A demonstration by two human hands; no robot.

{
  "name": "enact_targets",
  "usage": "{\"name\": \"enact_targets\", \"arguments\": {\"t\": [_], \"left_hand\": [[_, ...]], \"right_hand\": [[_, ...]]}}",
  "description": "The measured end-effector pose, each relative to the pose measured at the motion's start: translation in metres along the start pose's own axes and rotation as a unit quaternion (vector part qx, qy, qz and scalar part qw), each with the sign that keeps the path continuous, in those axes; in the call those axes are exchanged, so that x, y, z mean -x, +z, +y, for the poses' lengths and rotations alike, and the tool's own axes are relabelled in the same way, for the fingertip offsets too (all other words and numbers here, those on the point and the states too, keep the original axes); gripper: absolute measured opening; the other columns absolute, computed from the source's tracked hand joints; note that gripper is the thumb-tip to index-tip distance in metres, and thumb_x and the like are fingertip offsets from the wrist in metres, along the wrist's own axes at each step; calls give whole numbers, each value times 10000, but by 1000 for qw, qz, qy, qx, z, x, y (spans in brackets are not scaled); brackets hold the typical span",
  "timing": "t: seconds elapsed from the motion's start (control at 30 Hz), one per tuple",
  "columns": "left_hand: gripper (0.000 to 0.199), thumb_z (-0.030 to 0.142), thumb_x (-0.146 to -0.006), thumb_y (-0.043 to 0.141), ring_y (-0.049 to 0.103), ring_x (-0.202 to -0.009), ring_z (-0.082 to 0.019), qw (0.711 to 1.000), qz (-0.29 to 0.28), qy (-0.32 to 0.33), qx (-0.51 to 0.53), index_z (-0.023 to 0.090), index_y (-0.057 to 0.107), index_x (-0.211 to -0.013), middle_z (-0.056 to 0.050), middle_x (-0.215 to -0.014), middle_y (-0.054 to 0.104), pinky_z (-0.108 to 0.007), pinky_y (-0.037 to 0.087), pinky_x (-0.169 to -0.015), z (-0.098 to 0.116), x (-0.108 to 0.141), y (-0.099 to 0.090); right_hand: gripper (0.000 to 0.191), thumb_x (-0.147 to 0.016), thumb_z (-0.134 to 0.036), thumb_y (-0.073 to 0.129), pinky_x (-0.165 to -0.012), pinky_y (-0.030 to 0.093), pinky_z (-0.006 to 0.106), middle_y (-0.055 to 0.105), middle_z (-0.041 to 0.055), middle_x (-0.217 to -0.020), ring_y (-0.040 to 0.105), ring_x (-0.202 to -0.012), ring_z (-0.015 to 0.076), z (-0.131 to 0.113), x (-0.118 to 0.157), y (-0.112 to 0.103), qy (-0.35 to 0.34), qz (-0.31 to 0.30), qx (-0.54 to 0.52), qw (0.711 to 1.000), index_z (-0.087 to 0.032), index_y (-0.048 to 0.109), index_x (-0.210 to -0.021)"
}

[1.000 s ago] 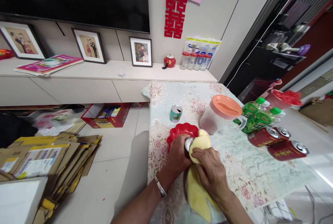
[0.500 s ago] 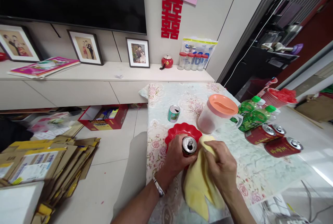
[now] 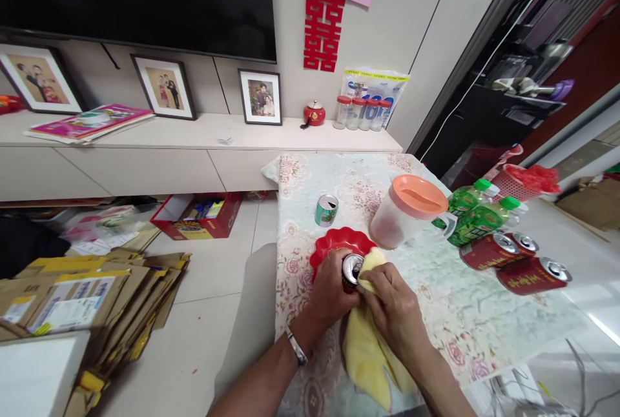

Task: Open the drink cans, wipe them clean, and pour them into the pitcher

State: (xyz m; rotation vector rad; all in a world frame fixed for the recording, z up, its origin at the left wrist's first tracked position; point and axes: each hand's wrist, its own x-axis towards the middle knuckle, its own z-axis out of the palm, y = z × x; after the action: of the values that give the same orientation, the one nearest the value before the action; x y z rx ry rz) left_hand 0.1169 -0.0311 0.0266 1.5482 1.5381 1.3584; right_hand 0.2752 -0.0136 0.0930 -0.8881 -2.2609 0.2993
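Note:
My left hand (image 3: 333, 286) is wrapped round a dark soda can (image 3: 349, 268), its opened silver top facing up. It holds the can over the near side of a red scalloped plate (image 3: 334, 239). My right hand (image 3: 394, 301) pinches a yellow cloth (image 3: 365, 352) and presses a bunched part of it against the right rim of the can top. The rest of the cloth hangs down toward the table's near edge. Beyond the plate stands a small green can (image 3: 327, 210) with its top opened.
A clear pitcher with an orange lid (image 3: 409, 207) stands right of the plate. Further right are green bottles (image 3: 477, 220) and several red cans (image 3: 533, 275), with a pink basket (image 3: 516, 181) behind. Flattened cardboard (image 3: 106, 301) and a red box (image 3: 198, 217) lie on the floor at left.
My right hand has moved left with the cloth, from beside the can onto its top rim. My left hand keeps its hold on the can. The view has shifted slightly.

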Motion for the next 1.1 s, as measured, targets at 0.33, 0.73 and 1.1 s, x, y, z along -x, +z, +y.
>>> {"name": "enact_targets", "arguments": {"t": [0.33, 0.73, 1.1], "left_hand": [[471, 225, -841, 645, 638, -1191, -320, 1000, 20, 11, -8, 224, 508, -1291, -133, -1281, 661, -535, 493, -1031, 0, 3, 0], [705, 146, -623, 744, 615, -1175, -326, 1000, 4, -24, -9, 224, 528, -1289, -98, -1253, 643, -509, 480, -1041, 3, 1, 0], [738, 176, -640, 772, 619, -1204, -350, 1000, 11, -2, -7, 212, 508, -1328, -121, -1285, 635, -543, 487, -1049, -1, 3, 1]], "right_hand": [[140, -981, -107, 548, -689, 533, 280, 564, 22, -890, 621, -788, 170, -16, 6, 21, -6, 43, 37, 998, -224, 601, -1035], [125, -999, -162, 580, -702, 552, 223, 593, 13, -922, 657, -782, 135, 5, 0, 0, -33, 1, 34, 999, -243, 648, -1064], [155, -1009, -187, 576, -751, 571, 258, 644, 28, -956, 701, -845, 160, -4, 2, -2, 2, 16, -25, 1000, -252, 681, -1102]]}}
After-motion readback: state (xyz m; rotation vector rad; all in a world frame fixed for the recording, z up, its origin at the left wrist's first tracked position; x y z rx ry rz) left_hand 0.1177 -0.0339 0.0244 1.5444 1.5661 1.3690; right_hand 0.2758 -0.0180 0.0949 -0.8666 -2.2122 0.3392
